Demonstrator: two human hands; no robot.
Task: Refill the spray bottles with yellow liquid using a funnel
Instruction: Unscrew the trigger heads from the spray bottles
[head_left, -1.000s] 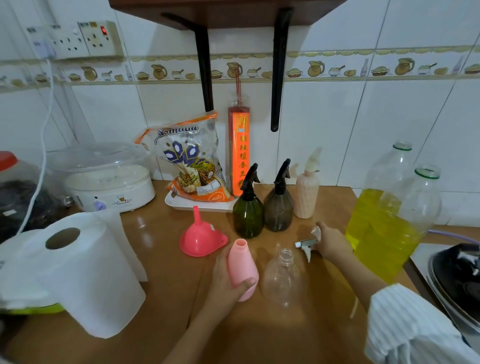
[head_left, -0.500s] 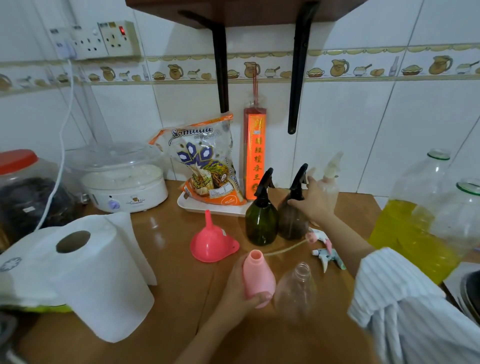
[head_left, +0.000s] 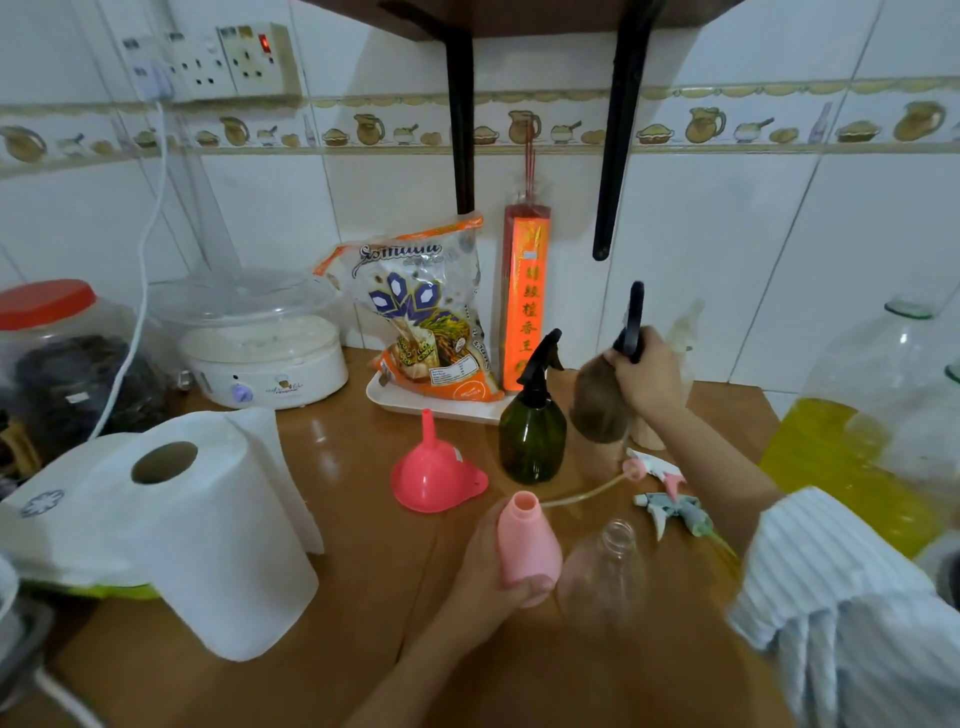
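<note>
While your right hand (head_left: 641, 371) grips the brown translucent spray bottle (head_left: 597, 408) by its black trigger head (head_left: 632, 322), lifted and tilted above the wooden worktop (head_left: 363, 519), your left hand (head_left: 491, 577) holds the uncapped pink plastic bottle (head_left: 527, 540) upright on the worktop. Judgement: you're gathering and opening bottles, no pouring yet. Set the brown one down before twisting its head off; it looks blurred in the air, so support the body. Park it near the pink plastic funnel (head_left: 434, 475), which sits spout up beside the dark green spray bottle (head_left: 532, 428).

Count:
- spray bottles: 5, incl. clear uncapped bottle (head_left: 602, 569) and a pale one mostly hidden behind your right hand
- removed trigger heads: 2 (head_left: 670, 493)
- funnel: 1
- large clear jugs of yellow liquid (head_left: 852, 457): 2, far right
</note>
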